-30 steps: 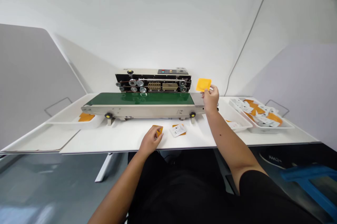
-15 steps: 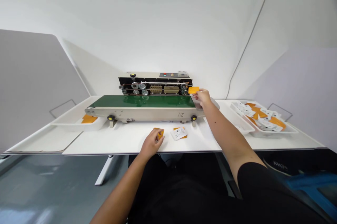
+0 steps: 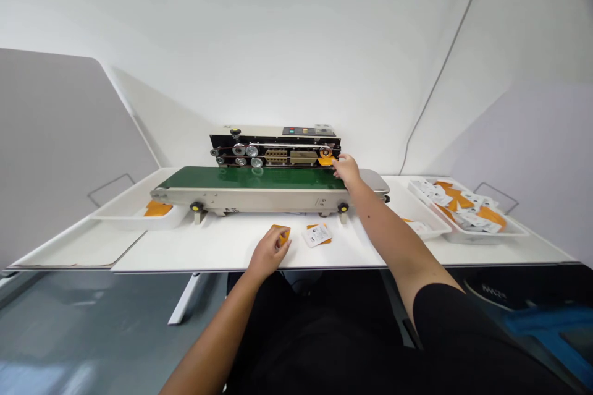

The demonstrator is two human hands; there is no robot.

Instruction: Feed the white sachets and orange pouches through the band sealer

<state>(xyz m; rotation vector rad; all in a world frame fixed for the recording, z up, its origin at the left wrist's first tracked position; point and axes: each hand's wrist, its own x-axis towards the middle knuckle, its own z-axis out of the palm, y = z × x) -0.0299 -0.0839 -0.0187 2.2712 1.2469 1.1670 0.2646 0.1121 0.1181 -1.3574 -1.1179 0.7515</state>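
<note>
At the right end of a band sealing machine (image 3: pixel 273 143), my right hand (image 3: pixel 346 169) pinches an orange packet (image 3: pixel 327 161). The packet's upper edge is at the rollers, above the green conveyor belt (image 3: pixel 250 177). My left hand (image 3: pixel 269 251) rests near the table's front edge, its fingers closed on another orange packet (image 3: pixel 280 237), which the hand partly covers. Just right of it, a white printed packet (image 3: pixel 317 234) lies over an orange one on the tabletop.
On the right, a white bin (image 3: pixel 504 232) holds several orange and white packets, beside a shallower white tray (image 3: pixel 433 233). Another white tray (image 3: pixel 171 222) with orange packets stands left of the machine. A grey panel (image 3: pixel 60 148) rises at the left.
My right hand has moved left with its orange packet, from just outside the machine's right end to the rollers. My left hand stays in place.
</note>
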